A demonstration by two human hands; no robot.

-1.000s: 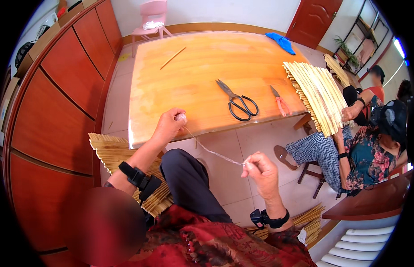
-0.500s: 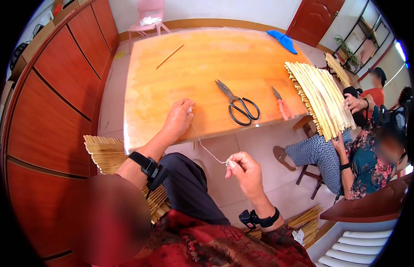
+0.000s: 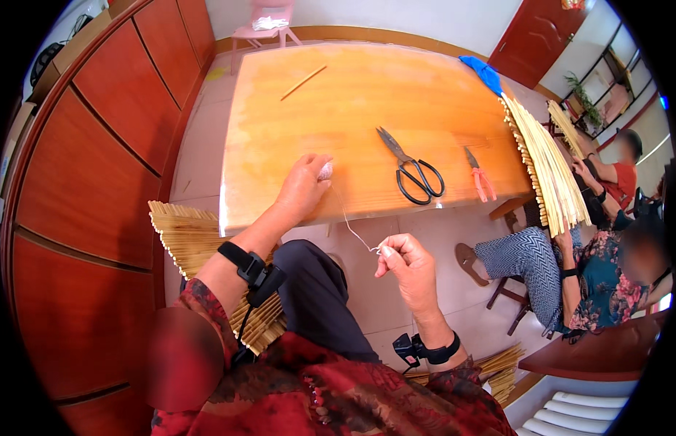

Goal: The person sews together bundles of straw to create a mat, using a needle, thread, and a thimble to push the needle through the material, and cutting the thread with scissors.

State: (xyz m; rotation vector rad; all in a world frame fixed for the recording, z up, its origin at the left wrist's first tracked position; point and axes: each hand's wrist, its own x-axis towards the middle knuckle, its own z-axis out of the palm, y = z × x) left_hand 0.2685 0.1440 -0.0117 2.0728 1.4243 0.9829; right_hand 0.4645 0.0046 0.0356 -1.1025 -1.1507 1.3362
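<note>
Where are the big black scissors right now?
The black scissors lie on the wooden table, right of the left hand, with a small pink-handled tool just beyond them.

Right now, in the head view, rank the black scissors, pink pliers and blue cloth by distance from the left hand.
1. Black scissors, mid-table, right of the left hand.
2. Pink pliers, farther right, near the table edge.
3. Blue cloth, far right corner.

Black scissors [image 3: 414, 171] lay on the orange worktop [image 3: 367, 94] beside small pink-handled snips [image 3: 480, 176]; a thin stick [image 3: 303, 82] rested far off, a blue cloth [image 3: 482, 71] at the corner.
</note>
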